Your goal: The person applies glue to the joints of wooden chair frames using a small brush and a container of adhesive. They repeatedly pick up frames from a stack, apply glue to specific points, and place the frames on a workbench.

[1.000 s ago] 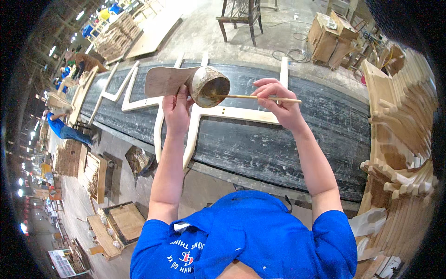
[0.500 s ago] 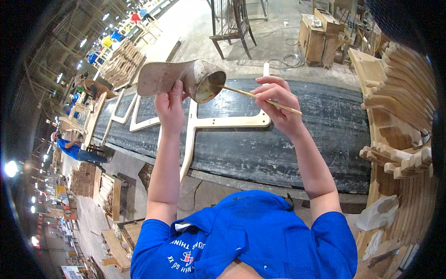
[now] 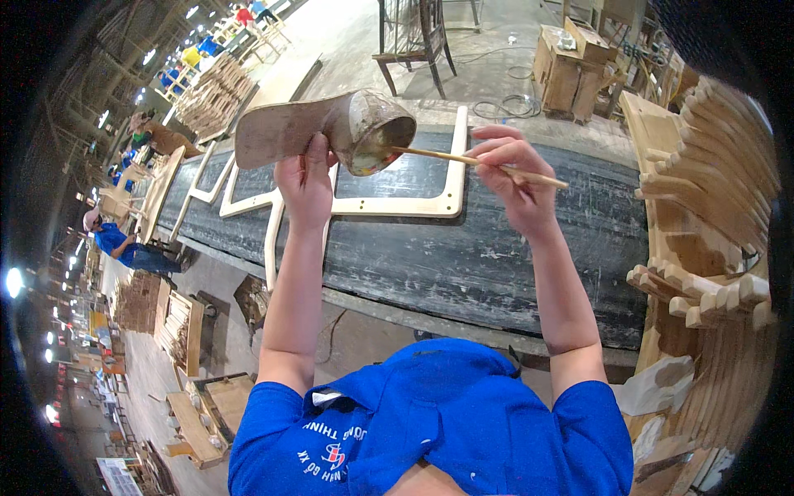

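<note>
My left hand (image 3: 306, 178) grips a stained, grimy container (image 3: 351, 124) with a flat, paddle-like side, thumb pressed on its underside. The container lies tilted, its round mouth facing right, and the inside wall looks smeared with a yellowish coating. Between the fingers of my right hand (image 3: 519, 178) is a thin wooden stick (image 3: 442, 155). Its left tip reaches into the container's mouth; the other end sticks out past my hand. Below and behind both hands, a pale wooden chair-like frame (image 3: 397, 206) with small dark holes lies on a dark, scuffed belt-like surface (image 3: 496, 256).
More pale frames (image 3: 217, 183) lie farther left on the dark surface. At the right stands a rack of stacked curved wooden parts (image 3: 711, 174). Beyond the surface are a dark chair (image 3: 413, 50) and a wooden cabinet (image 3: 562, 70). A person in blue (image 3: 124, 244) stands far left.
The pale frame has shifted left beneath my hands. The stick's outer end has moved right and slightly up with my right hand, its tip still in the container's mouth.
</note>
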Available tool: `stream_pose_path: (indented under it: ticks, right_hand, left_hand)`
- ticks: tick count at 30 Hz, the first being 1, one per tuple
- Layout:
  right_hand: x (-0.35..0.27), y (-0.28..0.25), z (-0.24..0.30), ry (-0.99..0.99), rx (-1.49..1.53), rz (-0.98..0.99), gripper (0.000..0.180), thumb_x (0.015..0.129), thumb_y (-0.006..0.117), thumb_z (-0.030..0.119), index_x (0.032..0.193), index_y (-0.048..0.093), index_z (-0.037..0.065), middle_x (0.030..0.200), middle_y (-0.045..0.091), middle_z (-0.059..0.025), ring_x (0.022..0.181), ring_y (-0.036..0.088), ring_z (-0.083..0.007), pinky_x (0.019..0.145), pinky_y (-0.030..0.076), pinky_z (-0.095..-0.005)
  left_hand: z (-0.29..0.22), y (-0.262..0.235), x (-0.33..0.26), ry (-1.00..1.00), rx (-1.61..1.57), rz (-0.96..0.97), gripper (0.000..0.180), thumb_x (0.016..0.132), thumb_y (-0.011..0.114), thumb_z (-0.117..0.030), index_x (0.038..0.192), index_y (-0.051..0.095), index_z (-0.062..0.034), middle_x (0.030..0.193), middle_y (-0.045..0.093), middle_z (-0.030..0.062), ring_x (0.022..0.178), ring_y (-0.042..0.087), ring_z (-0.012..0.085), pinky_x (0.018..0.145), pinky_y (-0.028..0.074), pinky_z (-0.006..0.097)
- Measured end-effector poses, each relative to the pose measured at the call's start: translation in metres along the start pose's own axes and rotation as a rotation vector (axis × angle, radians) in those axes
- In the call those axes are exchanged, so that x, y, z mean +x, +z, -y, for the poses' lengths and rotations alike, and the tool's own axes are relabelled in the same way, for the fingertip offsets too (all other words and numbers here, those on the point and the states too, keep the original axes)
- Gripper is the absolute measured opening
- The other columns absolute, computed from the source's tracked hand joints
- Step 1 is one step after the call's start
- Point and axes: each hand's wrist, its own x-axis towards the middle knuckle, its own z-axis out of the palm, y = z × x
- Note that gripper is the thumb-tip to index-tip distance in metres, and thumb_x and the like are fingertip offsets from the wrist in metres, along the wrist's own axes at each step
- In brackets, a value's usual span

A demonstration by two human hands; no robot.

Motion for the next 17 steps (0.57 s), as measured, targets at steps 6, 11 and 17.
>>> stream_pose_path:
  ticks: [6, 11, 17]
  right_hand:
    - [-0.019, 0.004, -0.016, 0.239, 0.209, -0.087, 0.004, 0.084, 0.059, 0.004, 0.087, 0.057, 0.003, 0.092, 0.063, -0.0105, 0.102, 0.054, -0.0212, 0.084, 0.045, -0.0333]
    - [-0.028, 0.007, -0.035, 0.278, 0.267, -0.107, 0.005, 0.083, 0.060, 0.003, 0.087, 0.057, 0.003, 0.093, 0.061, -0.0097, 0.090, 0.057, -0.0147, 0.079, 0.046, -0.0269]
    - [-0.026, 0.010, -0.054, 0.272, 0.192, -0.163, 0.007, 0.086, 0.057, 0.006, 0.092, 0.056, 0.004, 0.098, 0.061, -0.0131, 0.096, 0.056, -0.0196, 0.083, 0.046, -0.0299]
  left_hand:
    - [0.030, 0.008, -0.020, -0.019, 0.082, -0.105, 0.020, 0.091, 0.051, -0.007, 0.111, 0.054, -0.0036, 0.103, 0.059, 0.0023, 0.083, 0.055, 0.0081, 0.066, 0.047, 0.022]
    - [0.057, 0.011, -0.028, 0.003, 0.079, -0.139, 0.021, 0.092, 0.050, -0.009, 0.106, 0.055, 0.0058, 0.100, 0.059, 0.0086, 0.087, 0.056, 0.0126, 0.071, 0.053, 0.028]
    - [0.082, -0.002, -0.022, -0.048, -0.025, -0.104, 0.019, 0.090, 0.054, -0.010, 0.108, 0.056, -0.0041, 0.103, 0.058, 0.0019, 0.086, 0.055, 0.0106, 0.068, 0.047, 0.024]
